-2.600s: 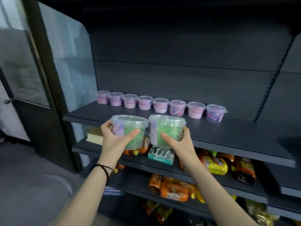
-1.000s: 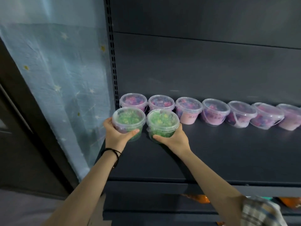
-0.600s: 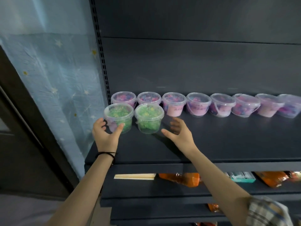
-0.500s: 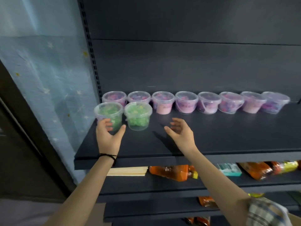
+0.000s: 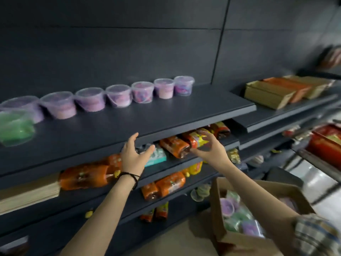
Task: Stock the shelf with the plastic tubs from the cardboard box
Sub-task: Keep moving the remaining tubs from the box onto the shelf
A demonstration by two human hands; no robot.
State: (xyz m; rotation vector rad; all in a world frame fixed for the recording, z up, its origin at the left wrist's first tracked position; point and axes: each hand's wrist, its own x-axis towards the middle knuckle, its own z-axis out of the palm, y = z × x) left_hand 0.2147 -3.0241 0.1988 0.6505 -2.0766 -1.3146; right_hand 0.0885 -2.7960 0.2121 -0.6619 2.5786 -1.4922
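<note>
A row of several clear tubs with pink and purple filling [image 5: 118,96] lines the back of the dark shelf [image 5: 166,115]. One green-filled tub [image 5: 15,128] stands in front of them at the far left edge of view. My left hand [image 5: 133,155] and my right hand [image 5: 208,147] hang empty in front of the shelf's front edge, fingers spread. The cardboard box [image 5: 219,204] sits at lower right, below my right arm, with more purple and green tubs [image 5: 238,215] inside.
Orange snack packs [image 5: 84,175] and a teal box [image 5: 156,156] lie on the shelf below. Flat yellow and orange boxes [image 5: 276,89] rest on the neighbouring shelf to the right. A red crate [image 5: 324,143] stands at the far right.
Both hands set the two green tubs down at the shelf's left end and let go. My view has swung right, and both hands have drawn back from the shelf toward the box.
</note>
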